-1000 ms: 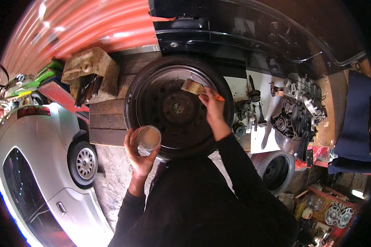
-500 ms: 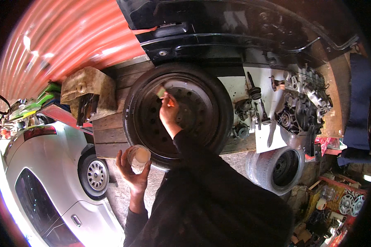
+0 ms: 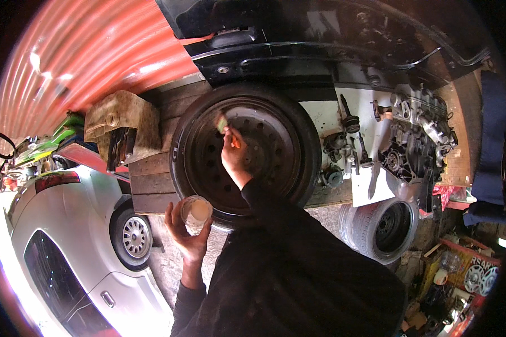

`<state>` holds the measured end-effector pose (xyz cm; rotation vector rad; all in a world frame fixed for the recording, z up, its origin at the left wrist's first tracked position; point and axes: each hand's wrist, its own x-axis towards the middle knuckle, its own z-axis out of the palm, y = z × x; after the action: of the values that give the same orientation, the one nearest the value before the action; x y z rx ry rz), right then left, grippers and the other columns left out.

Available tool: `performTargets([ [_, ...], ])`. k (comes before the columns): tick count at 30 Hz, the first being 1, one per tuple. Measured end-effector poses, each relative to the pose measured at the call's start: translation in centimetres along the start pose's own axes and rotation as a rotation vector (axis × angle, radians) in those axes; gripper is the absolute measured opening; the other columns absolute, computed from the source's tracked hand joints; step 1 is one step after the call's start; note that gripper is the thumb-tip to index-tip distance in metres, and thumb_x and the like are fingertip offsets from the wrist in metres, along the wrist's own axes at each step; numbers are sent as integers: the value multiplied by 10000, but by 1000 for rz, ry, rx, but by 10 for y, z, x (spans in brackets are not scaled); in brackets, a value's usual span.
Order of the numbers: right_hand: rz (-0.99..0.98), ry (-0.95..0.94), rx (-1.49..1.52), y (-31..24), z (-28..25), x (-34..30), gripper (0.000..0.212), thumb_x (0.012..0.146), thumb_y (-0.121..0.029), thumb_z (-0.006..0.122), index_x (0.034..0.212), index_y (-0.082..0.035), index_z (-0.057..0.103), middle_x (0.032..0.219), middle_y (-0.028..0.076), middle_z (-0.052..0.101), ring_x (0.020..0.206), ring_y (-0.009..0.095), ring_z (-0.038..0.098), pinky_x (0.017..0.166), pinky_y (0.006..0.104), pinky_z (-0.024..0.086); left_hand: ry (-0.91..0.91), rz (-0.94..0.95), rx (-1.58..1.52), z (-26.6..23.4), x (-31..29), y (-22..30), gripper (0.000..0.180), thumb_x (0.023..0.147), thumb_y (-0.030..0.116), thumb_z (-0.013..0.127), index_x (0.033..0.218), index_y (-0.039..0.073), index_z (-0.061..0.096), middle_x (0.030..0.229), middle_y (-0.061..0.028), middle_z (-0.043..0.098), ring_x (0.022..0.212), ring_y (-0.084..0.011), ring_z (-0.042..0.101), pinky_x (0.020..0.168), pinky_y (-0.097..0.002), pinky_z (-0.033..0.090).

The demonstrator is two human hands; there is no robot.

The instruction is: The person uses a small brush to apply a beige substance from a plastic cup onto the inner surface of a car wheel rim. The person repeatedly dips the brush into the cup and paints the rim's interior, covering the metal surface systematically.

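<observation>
A large wheel, a black tyre [image 3: 307, 151] on a dark steel rim [image 3: 267, 163] with round holes, lies flat on a plank bench. Over the upper left part of the rim, my right hand [image 3: 234, 160] grips a paintbrush [image 3: 223, 122] with an orange handle. Its bristles are at the rim's inner wall; whether they touch, I cannot tell. My left hand [image 3: 186, 238] is wrapped round a clear round tub [image 3: 197, 210] holding whitish liquid, beside the tyre's near left edge.
Engine parts [image 3: 343, 147] and an engine block [image 3: 402, 157] sit on the right, by a flat blade [image 3: 374, 180]. A grimy box [image 3: 135, 115] stands on the left. Below are a silver car [image 3: 87, 224] and a loose tyre [image 3: 361, 227]. A black car panel [image 3: 298, 62] leans behind.
The whole view has shifted slightly. The brush stays at the rim's upper left, its bristles now pointing a little more upward. Both hands keep their holds.
</observation>
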<state>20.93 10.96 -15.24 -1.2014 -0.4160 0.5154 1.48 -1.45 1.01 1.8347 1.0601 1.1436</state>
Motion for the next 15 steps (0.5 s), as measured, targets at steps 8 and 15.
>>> performTargets([
  [8, 35, -295, -143, -6, 16, -51, 173, 1021, -153, 599, 1081, -12, 679, 977, 85, 723, 936, 149, 682, 852, 283, 517, -11, -2, -11, -1, 2, 0, 1002, 719, -34, 852, 1518, 17, 249, 1349, -214, 553, 1242, -307, 573, 1095, -446, 445],
  [15, -5, -77, 38, 12, 11, -6, 212, 1048, -202, 576, 1090, -15, 666, 994, 48, 722, 879, 106, 673, 778, 267, 542, -13, 2, -24, 0, 3, 1, 1000, 728, -24, 850, 1519, 12, 240, 1360, -215, 546, 1258, -312, 563, 1106, -452, 436],
])
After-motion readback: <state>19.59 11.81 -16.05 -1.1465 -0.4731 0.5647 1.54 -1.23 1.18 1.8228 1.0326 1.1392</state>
